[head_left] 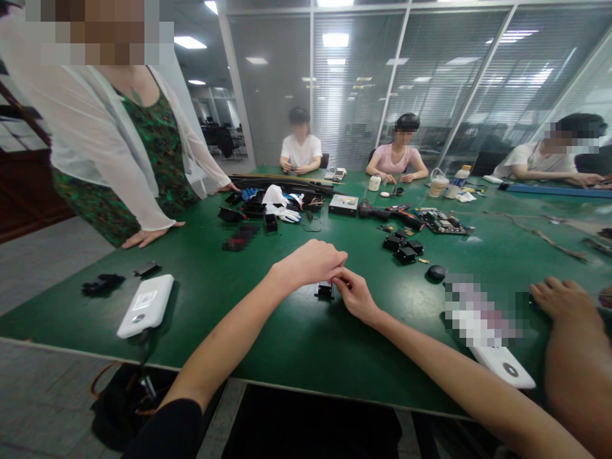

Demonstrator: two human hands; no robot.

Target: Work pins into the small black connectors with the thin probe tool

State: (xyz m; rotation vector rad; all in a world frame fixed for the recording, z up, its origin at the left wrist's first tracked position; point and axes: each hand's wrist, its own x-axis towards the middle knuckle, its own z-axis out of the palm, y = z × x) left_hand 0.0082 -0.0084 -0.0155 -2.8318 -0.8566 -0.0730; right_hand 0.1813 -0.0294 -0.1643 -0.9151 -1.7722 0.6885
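In the middle of the green table (268, 306), my left hand (313, 262) is closed, knuckles up, over a small black box-shaped part (325, 291). My right hand (356, 294) meets it from the right, thumb and fingers pinched together against the left fingertips. Whatever lies between the fingers is hidden or too small to make out. The black part shows just below the left hand, and I cannot tell whether either hand touches it.
Several similar black parts (404, 245) lie ahead right, near a circuit board (442, 221) and a power tool (375, 211). White power banks (147, 306) flank me. A person stands at left; a co-worker's hand (564, 298) rests at right. Others sit opposite.
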